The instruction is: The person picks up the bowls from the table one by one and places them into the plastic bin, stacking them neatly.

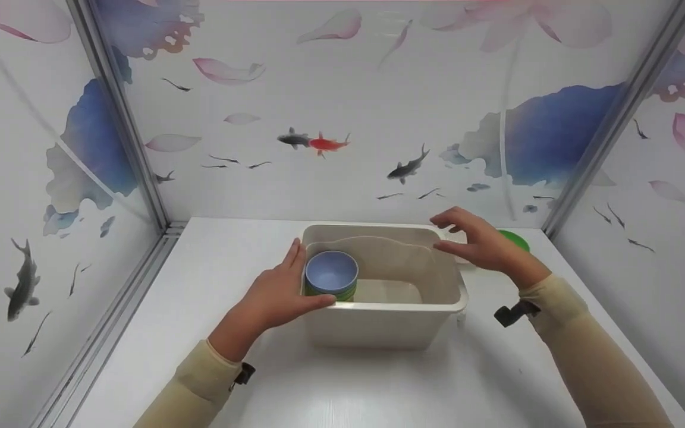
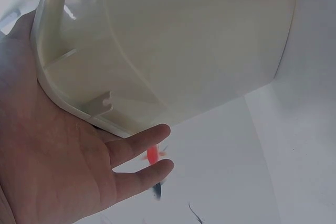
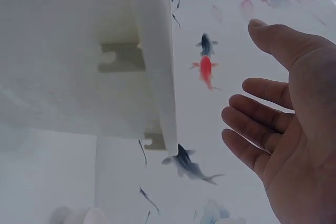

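A beige plastic bin (image 1: 378, 327) stands on the white table. Inside its left end sits a stack of bowls (image 1: 332, 272), the top one blue and green below. My left hand (image 1: 274, 291) rests against the bin's left end, its thumb lying along the front rim and its fingers extended along the side. In the left wrist view the palm (image 2: 58, 150) lies against the rim, with two fingers reaching past it. My right hand (image 1: 479, 241) hovers by the bin's right rim with fingers loosely bent and holding nothing. The right wrist view shows a gap between that hand (image 3: 294, 114) and the bin's edge (image 3: 157, 61).
Behind my right hand a green round thing (image 1: 515, 239) shows partly, with a pale object (image 1: 466, 261) beside the bin; both are mostly hidden. Printed panels (image 1: 342, 89) with fish and petals enclose the table (image 1: 229, 249) at the back and sides, joined by metal posts (image 1: 134, 137).
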Demonstrator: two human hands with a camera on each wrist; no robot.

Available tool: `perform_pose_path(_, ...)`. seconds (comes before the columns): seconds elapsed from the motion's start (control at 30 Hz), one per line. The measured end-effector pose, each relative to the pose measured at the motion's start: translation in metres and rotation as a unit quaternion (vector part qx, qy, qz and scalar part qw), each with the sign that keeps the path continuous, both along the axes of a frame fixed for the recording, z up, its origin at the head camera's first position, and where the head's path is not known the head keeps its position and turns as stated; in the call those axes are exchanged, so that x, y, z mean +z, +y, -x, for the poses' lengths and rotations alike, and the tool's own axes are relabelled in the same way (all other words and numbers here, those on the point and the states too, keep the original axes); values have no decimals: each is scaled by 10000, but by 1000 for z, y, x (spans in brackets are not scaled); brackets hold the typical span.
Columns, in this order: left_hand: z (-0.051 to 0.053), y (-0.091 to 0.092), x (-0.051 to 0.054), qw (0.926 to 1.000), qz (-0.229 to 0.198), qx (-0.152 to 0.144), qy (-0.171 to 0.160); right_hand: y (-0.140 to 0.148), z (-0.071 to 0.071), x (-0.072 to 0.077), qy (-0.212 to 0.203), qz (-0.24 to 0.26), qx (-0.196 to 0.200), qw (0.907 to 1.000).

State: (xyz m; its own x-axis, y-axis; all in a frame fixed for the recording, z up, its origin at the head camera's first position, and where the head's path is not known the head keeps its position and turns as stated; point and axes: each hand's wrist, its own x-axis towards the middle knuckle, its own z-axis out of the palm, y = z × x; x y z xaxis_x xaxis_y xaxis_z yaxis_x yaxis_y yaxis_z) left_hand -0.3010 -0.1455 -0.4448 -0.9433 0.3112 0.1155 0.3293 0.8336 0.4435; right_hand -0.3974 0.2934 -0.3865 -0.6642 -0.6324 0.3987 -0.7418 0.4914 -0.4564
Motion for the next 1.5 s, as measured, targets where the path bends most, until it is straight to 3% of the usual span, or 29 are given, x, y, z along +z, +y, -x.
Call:
perform_pose_path(0.5, 1, 0, -2, 10000, -37, 36, -22, 68, -33, -48, 35, 600, -1264, 9902)
perform_pose_path(0.8, 0, 0, 0, 10000, -12, 9, 33, 85, -43, -64, -127, 572, -1787, 9822)
perform_pose_path(1.17, -1, 1, 0, 10000, -18, 22, 50, 90, -39, -72, -377, 530, -2095, 9756)
perform_pose_path(1.5, -1, 1, 0, 10000, -67, 29, 37, 103, -23, -88, -688, 690, -3152, 9440)
